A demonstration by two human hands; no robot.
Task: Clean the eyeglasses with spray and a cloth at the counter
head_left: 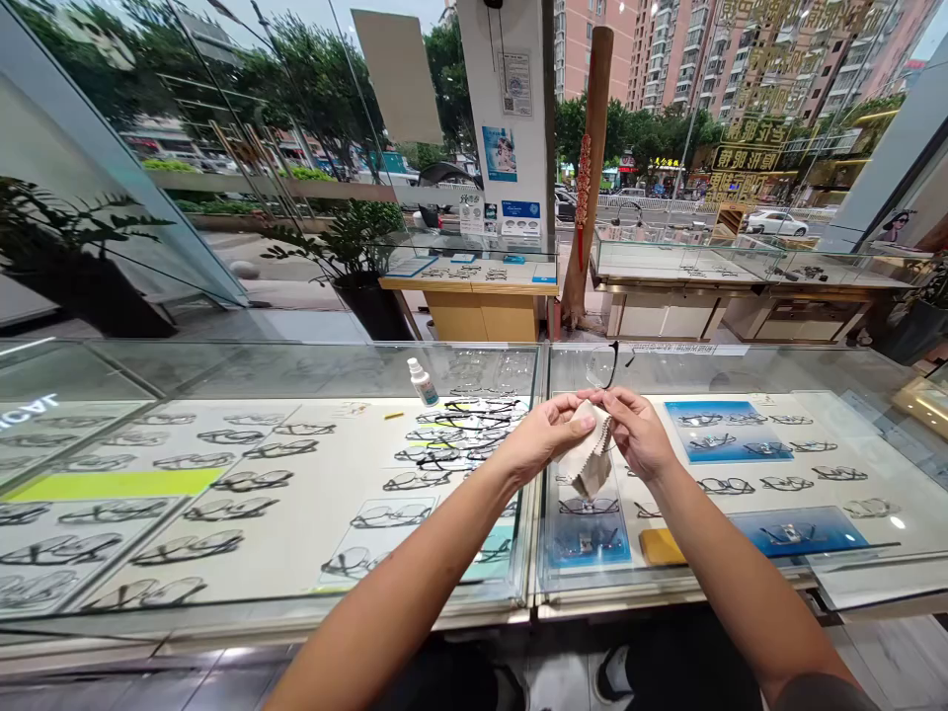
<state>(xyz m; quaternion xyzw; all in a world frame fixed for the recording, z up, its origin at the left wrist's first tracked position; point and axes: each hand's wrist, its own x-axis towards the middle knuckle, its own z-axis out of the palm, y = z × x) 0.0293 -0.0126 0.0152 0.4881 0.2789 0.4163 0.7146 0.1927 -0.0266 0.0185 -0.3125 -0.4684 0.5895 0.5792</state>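
Note:
My left hand [557, 431] is closed, its thumb pressed on a beige cleaning cloth [591, 462] with zigzag edges that hangs down between my hands. Close beside it, my right hand [638, 433] is closed at the fingertips on a pair of eyeglasses [614, 365]. A clear lens and dark frame parts of these glasses stick up above my fingers; the rest is hidden by the cloth and fingers. Both hands are held over the glass display counter [543, 474], near its middle joint.
A white spray bottle [423, 382] stands on the left counter beside a cluster of eyeglasses [463, 425]. A yellow case [662, 546] shows below my right forearm. Rows of frames fill the display. Beyond are a potted plant [362, 257], a wooden post [589, 178] and other showcases.

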